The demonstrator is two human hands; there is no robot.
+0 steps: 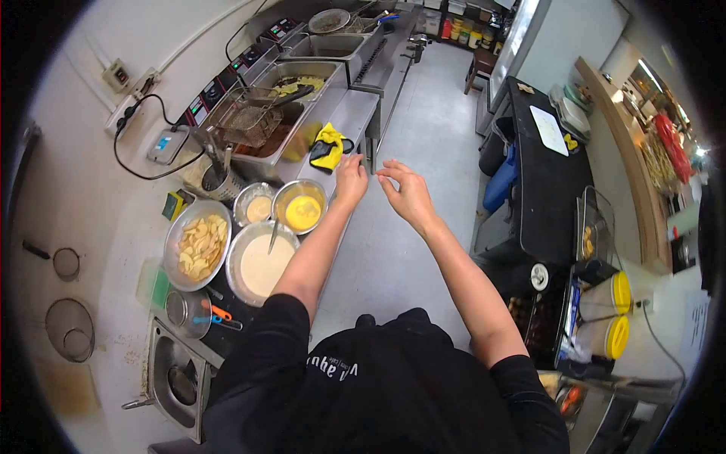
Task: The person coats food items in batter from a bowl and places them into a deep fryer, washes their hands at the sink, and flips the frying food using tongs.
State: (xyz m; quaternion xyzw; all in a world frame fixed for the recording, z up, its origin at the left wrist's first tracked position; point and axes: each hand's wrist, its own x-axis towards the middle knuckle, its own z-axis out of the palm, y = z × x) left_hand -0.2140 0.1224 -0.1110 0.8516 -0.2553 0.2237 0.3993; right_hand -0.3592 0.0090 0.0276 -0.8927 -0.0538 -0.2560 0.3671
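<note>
My left hand (352,180) is raised over the counter's edge, its fingers loosely bent with nothing visible in them. Just right of it, above the floor, my right hand (408,191) is open, fingers curved and apart from the thumb. A yellow and black cloth (328,148) lies on the counter beside my left hand. Nearest my left forearm are a metal bowl of yellow liquid (302,213) and a large bowl of pale batter (265,265) with a utensil standing in it. A smaller bowl (257,207) and a bowl of sliced pale pieces (203,246) sit further left.
Fryers with a wire basket (253,125) and oil line the left wall beyond the bowls. A sink (178,378) is at lower left. Across the floor aisle (408,265) stands a black counter (552,181) with a white board (549,130). Yellow-lidded containers (616,337) stand at lower right.
</note>
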